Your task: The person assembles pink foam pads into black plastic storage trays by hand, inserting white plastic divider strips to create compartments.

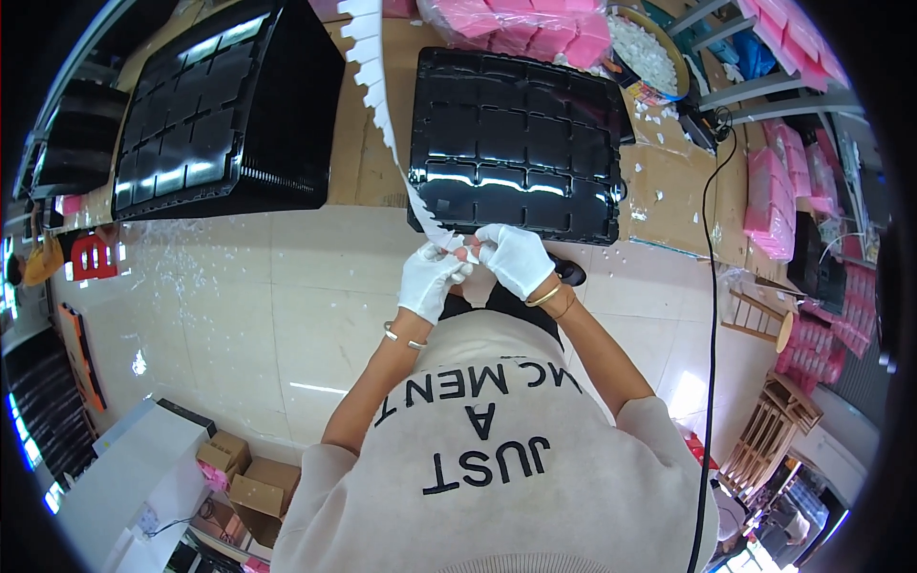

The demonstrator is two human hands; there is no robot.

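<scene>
A long white strip (374,81) with a notched, tab-like edge runs down from the top of the view, across the left side of a black moulded tray (521,119), to my hands. My left hand (430,277), in a white glove with bare fingertips showing, is closed on the strip's lower end. Right beside it, my right hand (516,258), gloved too, pinches the tip of the strip. The fingertips of both hands nearly meet in front of the tray's near edge. Exactly what lies between them is partly hidden.
A tall stack of black trays (229,115) stands at the left on the cardboard-covered table (368,172). Pink foam pieces in plastic (516,29) lie at the back, beside a round tub of white scraps (645,53). A black cable (712,286) hangs down on the right.
</scene>
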